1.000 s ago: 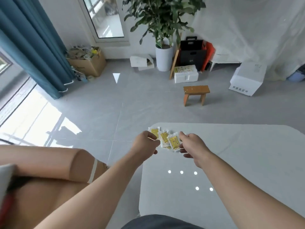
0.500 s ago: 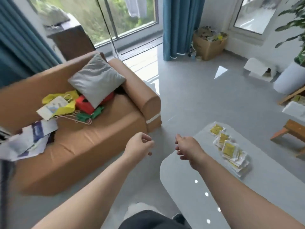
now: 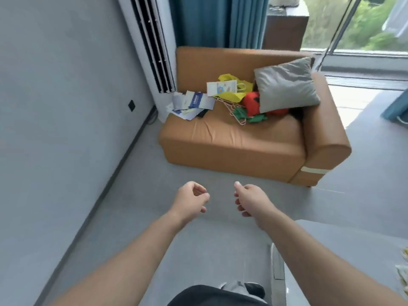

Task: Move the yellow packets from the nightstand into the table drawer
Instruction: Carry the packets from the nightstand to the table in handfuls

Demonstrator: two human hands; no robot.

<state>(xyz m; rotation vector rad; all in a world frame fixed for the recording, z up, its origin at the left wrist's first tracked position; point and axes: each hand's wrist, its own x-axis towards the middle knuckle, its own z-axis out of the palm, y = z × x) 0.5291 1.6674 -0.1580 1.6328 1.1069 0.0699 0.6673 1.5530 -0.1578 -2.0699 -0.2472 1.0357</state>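
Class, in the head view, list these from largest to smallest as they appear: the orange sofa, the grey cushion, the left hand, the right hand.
1. orange sofa
2. grey cushion
3. left hand and right hand: they look alike, so tied; nearness to the camera enlarges both.

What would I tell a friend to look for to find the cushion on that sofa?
Look for the tan sofa in front of the blue curtain. At its right end, beside the armrest, lies the grey cushion, partly over a red thing. It is the only plain grey, puffy item; its neighbours are a yellow bag and printed papers.
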